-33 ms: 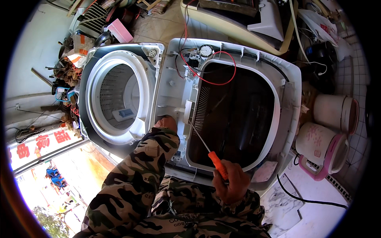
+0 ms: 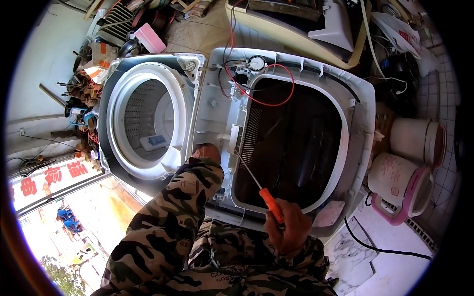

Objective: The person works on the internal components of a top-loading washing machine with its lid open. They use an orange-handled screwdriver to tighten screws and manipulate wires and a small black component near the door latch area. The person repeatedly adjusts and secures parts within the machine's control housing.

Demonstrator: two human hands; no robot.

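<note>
An opened top-loading washing machine stands before me, its white tub (image 2: 116,113) on the left and its top cover (image 2: 356,128), turned over on its side, to the right. My right hand (image 2: 289,227) grips a screwdriver (image 2: 271,203) by its orange handle. The shaft slants up and left, its tip at a pale strip (image 2: 233,139) along the inner edge of the cover's dark window (image 2: 296,143). At the gap between tub and cover is my left hand (image 2: 207,153); its fingers are hidden from view.
A red wire (image 2: 276,105) loops over the cover beside a round white part (image 2: 256,63). At right stand a pink-and-white appliance (image 2: 395,182) and a pale bucket (image 2: 410,140). Clutter (image 2: 86,89) piles up at left. A black cord (image 2: 385,250) crosses the white surface at lower right.
</note>
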